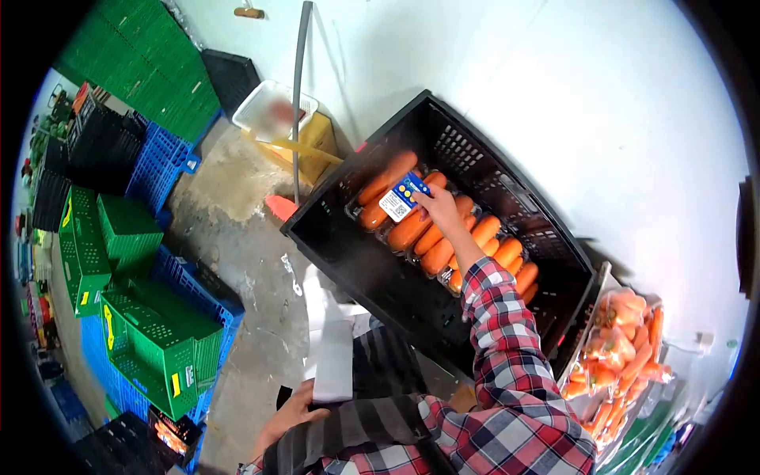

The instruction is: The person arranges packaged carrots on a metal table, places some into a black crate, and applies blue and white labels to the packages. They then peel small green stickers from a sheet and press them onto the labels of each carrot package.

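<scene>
The right hand (440,210), at the end of a plaid sleeve (507,356), reaches into the black crate (340,237); its thumb and fingers are pinched together on the edge of a pack of carrots (385,178), right beside the pack's blue and white label (404,195); that pack lies at the crate's left end, touching the other carrot packs (495,241) that cover the crate's floor toward its right end; whether it is lifted clear of them cannot be told. The left hand (294,413) is on the near side of the crate, well apart from it, fingers against the lower edge of a white sheet (332,364); whether it grips the sheet or only touches it cannot be told. Just right of the crate, bagged carrots (625,340) are piled in a tray; left of the crate, across the concrete floor (237,190), stand green crates (142,332) and blue crates (162,162); beyond the crate's left corner a grey pole (299,87) leans on the white wall (554,95), with a yellow box (321,142) and a white tray (273,107) at its foot.
</scene>
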Demonstrator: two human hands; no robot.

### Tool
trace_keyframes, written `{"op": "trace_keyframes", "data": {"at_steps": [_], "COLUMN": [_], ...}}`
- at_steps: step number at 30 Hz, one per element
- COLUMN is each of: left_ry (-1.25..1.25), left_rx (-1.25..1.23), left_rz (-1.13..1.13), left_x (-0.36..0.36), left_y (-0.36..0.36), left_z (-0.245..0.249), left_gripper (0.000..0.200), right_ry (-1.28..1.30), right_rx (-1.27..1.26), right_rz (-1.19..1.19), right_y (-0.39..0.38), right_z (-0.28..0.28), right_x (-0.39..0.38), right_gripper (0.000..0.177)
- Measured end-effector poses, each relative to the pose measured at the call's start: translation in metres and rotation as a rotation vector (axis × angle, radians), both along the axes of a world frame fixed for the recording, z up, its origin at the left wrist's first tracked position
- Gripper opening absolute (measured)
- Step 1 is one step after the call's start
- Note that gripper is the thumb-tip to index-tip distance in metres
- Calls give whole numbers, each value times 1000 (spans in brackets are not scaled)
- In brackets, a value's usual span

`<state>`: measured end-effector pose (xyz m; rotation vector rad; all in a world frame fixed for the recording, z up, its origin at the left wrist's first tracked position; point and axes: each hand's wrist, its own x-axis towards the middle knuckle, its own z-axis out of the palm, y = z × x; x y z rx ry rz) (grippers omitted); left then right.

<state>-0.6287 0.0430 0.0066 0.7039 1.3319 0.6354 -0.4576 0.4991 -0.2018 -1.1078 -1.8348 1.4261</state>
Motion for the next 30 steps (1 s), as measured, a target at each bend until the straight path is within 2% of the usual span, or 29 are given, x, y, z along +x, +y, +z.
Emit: {"op": "trace_keyframes", "data": {"at_steps": [1,2,3,4,6,7,10,11,12,13,14,16,17,19,20,22,24,25,26,28,29,30], "left_ry": [-82,-164,-246,-211,-142,-193,-158,-98,153,164,182,57,55,1,-52,-109,-151,-166,-182,-28,-12,3], "left_rx": [-104,-207,-309,-320,-336,-369,-572,-532,-468,-407,-347,-247,-245,-189,-131,-56,-5,7,17,127,138,151], "left_rz": [81,162,243,306,430,477,352,414,231,364,503,664,721,796,813,868,884,878,871,799,752,704], "left_x": [4,8,9,9,10,7,0,4,-4,-8,-12,-24,-26,-29,-32,-35,-43,-48,-52,-56,-59,-61], "left_y": [-3,-8,-8,-3,7,5,-7,-14,1,6,9,32,53,76,79,85,77,70,62,57,55,54], "left_z": [-7,-11,-13,-12,-10,-16,-39,-52,-46,-48,-49,-35,-17,5,9,21,22,11,1,0,3,7], "left_gripper": [48,52,57,59,62,51,38,28,27,26,25,25,26,25,25,23,22,22,23,25,25,24], "right_ry": [-24,-3,17,37,29,-78,-394,-496,-595,-735,-539,-196,-85,-17,-69,7,-98,-50,-62,-89,-122,-94], "right_rx": [172,-21,-209,-396,-409,-307,26,143,262,189,227,190,264,220,108,221,-155,-298,-259,-182,222,375], "right_rz": [77,54,12,16,83,38,-99,-139,-174,-239,-249,-82,144,488,608,731,730,661,615,510,467,513], "right_y": [10,13,12,14,32,35,39,37,34,22,11,-38,-75,-146,-175,-215,-232,-238,-245,-257,-256,-256], "right_z": [-7,-12,6,15,-17,-27,-24,-15,-3,42,63,115,148,215,238,229,220,224,227,233,235,240], "right_x": [-10,-14,-25,-32,-41,-42,-40,-42,-45,-48,-45,-52,-55,-62,-69,-78,-86,-89,-90,-92,-92,-96], "right_gripper": [14,14,15,13,20,22,31,34,38,39,35,27,24,21,20,21,23,24,25,28,33,33]}}
